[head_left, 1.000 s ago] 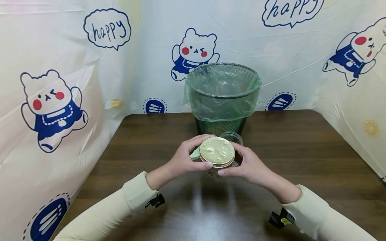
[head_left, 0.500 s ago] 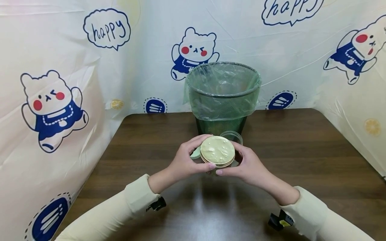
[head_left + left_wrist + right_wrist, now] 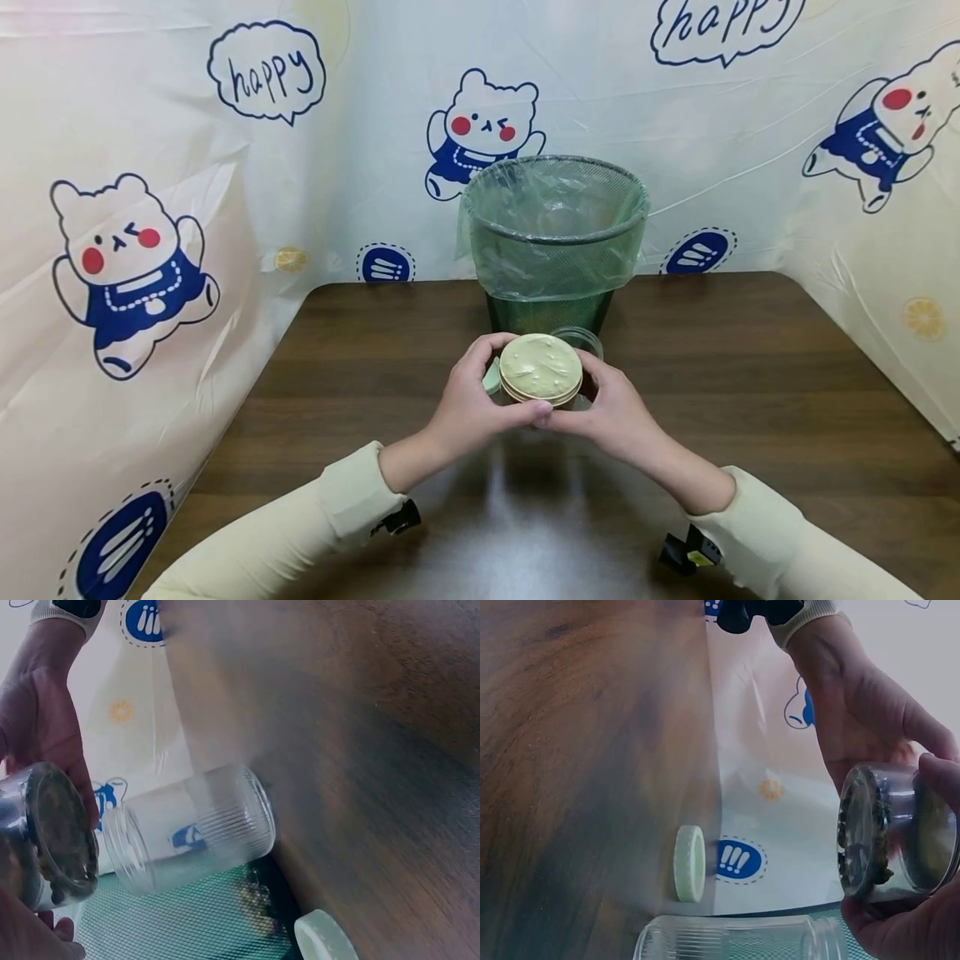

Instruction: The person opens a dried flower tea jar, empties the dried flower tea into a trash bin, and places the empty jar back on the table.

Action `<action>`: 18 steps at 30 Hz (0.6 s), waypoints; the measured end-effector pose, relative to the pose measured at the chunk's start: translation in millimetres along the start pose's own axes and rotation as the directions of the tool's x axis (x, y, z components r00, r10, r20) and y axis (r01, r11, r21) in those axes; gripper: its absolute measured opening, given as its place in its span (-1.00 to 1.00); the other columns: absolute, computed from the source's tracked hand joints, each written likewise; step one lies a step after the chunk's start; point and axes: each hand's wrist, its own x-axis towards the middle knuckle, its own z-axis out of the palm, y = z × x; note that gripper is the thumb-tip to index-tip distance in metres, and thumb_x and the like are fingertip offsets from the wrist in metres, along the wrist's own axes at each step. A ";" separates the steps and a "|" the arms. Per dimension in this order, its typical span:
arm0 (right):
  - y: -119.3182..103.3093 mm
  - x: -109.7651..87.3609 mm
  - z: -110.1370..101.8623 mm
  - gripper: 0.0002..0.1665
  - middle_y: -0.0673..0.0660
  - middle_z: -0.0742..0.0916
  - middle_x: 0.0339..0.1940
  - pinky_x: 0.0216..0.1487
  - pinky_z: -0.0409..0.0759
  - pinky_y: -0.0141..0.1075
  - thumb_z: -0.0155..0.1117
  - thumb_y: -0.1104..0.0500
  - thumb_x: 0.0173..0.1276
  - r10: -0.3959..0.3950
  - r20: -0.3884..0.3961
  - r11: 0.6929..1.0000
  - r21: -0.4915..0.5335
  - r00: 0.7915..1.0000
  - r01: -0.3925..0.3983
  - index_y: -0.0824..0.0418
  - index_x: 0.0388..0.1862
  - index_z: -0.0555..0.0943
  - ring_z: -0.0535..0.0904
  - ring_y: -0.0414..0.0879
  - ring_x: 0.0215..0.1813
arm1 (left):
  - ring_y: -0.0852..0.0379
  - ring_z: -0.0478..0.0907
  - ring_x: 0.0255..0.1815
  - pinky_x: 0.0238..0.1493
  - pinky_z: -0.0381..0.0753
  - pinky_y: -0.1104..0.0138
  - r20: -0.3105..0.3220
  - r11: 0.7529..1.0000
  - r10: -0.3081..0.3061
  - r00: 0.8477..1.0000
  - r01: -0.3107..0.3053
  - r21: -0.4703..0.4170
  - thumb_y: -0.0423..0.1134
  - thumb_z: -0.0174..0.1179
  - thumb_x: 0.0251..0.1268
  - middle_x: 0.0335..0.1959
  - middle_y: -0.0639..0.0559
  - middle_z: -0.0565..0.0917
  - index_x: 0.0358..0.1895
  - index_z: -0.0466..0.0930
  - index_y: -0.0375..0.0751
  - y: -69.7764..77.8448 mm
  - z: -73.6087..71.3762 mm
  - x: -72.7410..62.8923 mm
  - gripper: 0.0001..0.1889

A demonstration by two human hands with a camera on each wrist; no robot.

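Observation:
Both hands hold a clear, round can [image 3: 540, 367] with a gold, bumpy sealed top. In the head view my left hand [image 3: 468, 400] grips its left side and my right hand [image 3: 618, 408] its right side, the thumbs meeting at the front. Dark, dried-looking bits lie along the bottom of the can [image 3: 866, 832] in the right wrist view; their kind is unclear. The can is held above the table. Just beyond it stands a clear, ribbed jar [image 3: 195, 832], open at the top and mostly hidden in the head view. A pale green lid [image 3: 689, 864] rests beside that jar.
A dark mesh bin [image 3: 551, 312] with a green plastic liner [image 3: 555, 267] stands at the back of the brown wooden table [image 3: 360, 333], behind the jar. A printed cloth [image 3: 375, 108] hangs round the back and sides.
The can has risen slightly and its base no longer shows below the thumbs. My thumbs have come together at its front. The jar, lid and bin have stayed put.

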 end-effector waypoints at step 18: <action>5.2 9.7 -19.0 -0.14 0.19 0.63 0.03 0.06 0.53 -0.25 0.58 0.29 -0.02 -0.126 0.415 0.971 0.237 0.901 0.026 0.37 0.27 0.40 0.55 0.01 0.05 | -0.03 0.35 0.26 0.22 0.38 0.15 0.442 0.945 0.192 0.876 -0.044 -0.323 0.21 0.34 0.07 0.34 -0.09 0.37 0.39 0.23 -0.35 -8.8 -23.4 13.6 -0.05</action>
